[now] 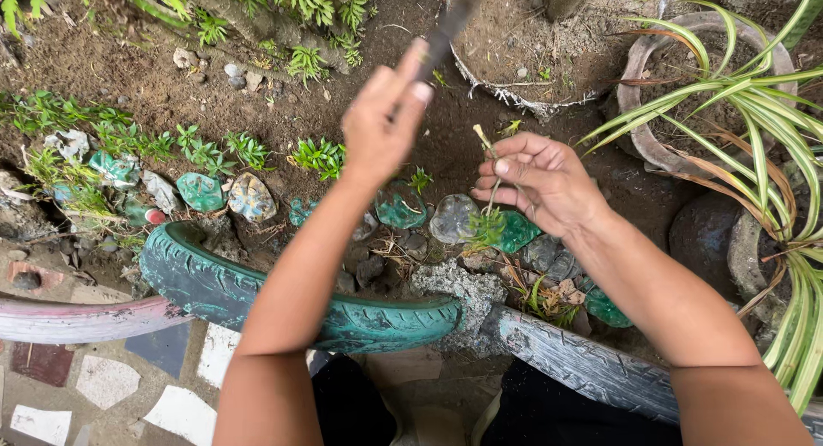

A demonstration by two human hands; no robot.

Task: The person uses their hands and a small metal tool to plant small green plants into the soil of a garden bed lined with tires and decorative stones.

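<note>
Fingers [506, 167] of the right hand [536, 185] pinch a thin seedling [489, 219] at centre frame, while the left hand [381, 120] grips a dark tool [450, 22] above; a careless swing could snap the stem.

Soft, even daylight falls from above, flat as under an overcast sky, and I see no hard-edged shadows anywhere. My forearms are evenly lit, with only faint shade beneath them on the green tyre [257, 292]. The damp soil [154, 77] reads dark and a little muddy in tone. The long striped leaves [754, 112] at the right are the brightest part, nearly washed out along their pale edges. The dark tool [450, 22] in my left hand [381, 120] is smeared by motion blur, and that hand is slightly soft; my right hand [536, 180] is sharper. Straight lines bow gently toward the frame edges.
</note>
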